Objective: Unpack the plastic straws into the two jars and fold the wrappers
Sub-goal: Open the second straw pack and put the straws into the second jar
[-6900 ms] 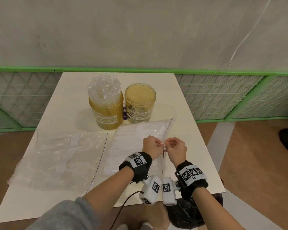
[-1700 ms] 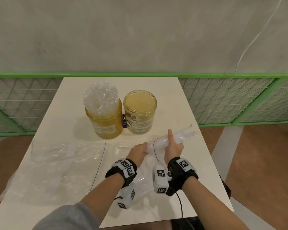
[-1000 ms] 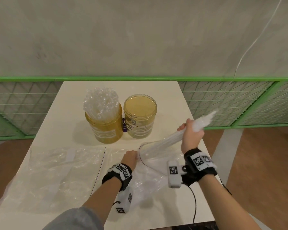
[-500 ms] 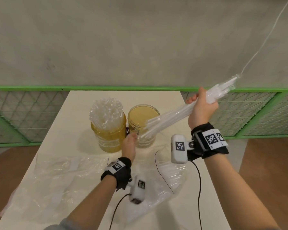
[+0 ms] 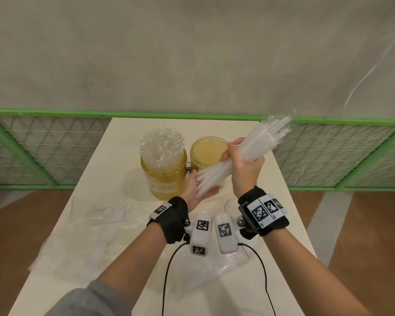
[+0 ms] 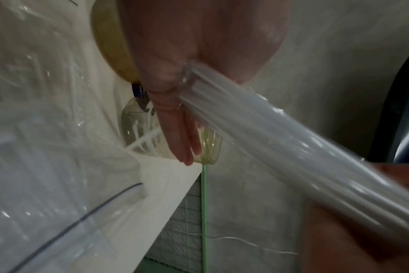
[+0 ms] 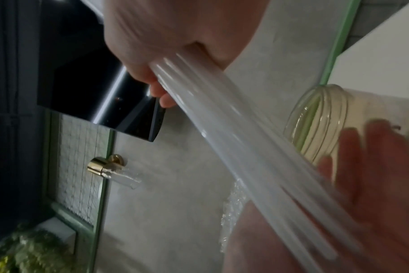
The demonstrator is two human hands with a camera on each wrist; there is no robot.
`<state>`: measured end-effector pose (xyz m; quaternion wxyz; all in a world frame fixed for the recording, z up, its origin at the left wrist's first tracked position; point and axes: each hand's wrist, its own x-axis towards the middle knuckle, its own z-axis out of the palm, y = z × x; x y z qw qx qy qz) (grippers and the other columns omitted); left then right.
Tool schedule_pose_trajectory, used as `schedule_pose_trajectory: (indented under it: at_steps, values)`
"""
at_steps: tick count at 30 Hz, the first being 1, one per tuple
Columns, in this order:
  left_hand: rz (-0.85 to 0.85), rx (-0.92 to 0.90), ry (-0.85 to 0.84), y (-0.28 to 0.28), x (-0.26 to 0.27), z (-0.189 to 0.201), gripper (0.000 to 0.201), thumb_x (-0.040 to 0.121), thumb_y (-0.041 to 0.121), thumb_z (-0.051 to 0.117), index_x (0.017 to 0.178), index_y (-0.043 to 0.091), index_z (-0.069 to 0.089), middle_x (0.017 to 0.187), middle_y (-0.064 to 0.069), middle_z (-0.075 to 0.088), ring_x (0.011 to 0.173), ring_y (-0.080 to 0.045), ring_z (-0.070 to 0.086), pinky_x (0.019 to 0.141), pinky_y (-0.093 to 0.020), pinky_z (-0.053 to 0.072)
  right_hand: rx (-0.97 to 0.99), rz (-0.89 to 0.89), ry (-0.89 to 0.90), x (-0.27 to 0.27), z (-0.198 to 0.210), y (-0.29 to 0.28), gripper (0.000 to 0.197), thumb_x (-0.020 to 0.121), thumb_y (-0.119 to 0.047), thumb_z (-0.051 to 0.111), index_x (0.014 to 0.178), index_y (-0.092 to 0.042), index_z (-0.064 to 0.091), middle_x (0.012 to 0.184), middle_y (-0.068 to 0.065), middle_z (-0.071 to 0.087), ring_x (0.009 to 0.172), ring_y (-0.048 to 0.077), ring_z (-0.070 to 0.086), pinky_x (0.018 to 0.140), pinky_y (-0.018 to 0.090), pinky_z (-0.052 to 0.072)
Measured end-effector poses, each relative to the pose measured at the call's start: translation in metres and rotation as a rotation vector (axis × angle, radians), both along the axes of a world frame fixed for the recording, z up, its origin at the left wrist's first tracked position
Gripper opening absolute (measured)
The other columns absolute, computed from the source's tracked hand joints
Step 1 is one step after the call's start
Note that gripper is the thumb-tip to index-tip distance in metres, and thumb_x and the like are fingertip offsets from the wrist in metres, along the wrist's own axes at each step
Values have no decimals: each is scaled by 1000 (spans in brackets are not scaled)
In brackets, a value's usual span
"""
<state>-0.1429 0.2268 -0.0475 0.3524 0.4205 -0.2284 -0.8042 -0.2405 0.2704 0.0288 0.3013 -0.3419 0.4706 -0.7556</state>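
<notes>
My right hand [image 5: 242,158] grips a bundle of clear plastic straws [image 5: 255,144] around its middle, tilted with its far end up to the right. The bundle's lower ends press against the flat palm of my left hand [image 5: 195,188], whose fingers are straight. Both hands hover in front of the empty amber jar [image 5: 209,149]. To its left stands a second amber jar [image 5: 163,172] packed with straws. In the left wrist view the straws [image 6: 280,140] butt against my palm. The right wrist view shows my fingers [image 7: 152,83] curled round the bundle [image 7: 234,144].
Two empty clear wrappers lie on the white table [image 5: 128,142]: one at the left [image 5: 94,229], one under my wrists [image 5: 217,270]. A green mesh fence [image 5: 43,151] borders the table's far end and both sides. Wrist-camera cables hang near the front edge.
My right hand pulled the straw bundle out of its wrapper, lifted it and has now lowered it toward the empty jar. My left hand let go of the wrapper and came up under the straw ends.
</notes>
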Motion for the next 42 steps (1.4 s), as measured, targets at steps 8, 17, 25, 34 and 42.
schedule_pose_trajectory:
  at_steps: [8,17,25,34,42]
  values:
    - [-186,-32,-311,4,42,-27,47,94,44,41,133,17,36,124,-17,49,99,-32,57,68,-36,50,-58,59,-9,-5,8,9,13,76,-2,55,78,-14,53,45,-3,50,40,15,44,52,28,41]
    - [-271,73,-68,20,44,-15,41,97,19,24,116,-2,53,101,-27,66,90,-34,68,84,-41,54,-77,69,97,13,12,11,17,71,-3,60,84,-7,49,55,7,55,41,14,52,50,25,46]
    - [-206,50,0,24,37,-12,41,96,15,32,131,-5,42,86,-22,70,76,-30,69,69,-35,59,18,78,66,19,-6,17,19,84,9,57,82,-9,51,49,-4,58,42,11,54,50,21,49]
    - [-290,226,57,25,41,-19,67,94,54,27,110,-4,56,91,-28,69,81,-42,68,86,-51,49,-11,56,69,28,-5,20,17,81,4,56,75,-10,51,43,-6,51,40,12,49,50,22,47]
    - [-387,177,-121,28,47,-20,51,94,36,24,111,1,58,100,-19,64,84,-35,59,79,-47,47,36,103,29,30,-15,31,26,82,16,56,70,-7,50,46,-5,57,44,9,57,51,19,49]
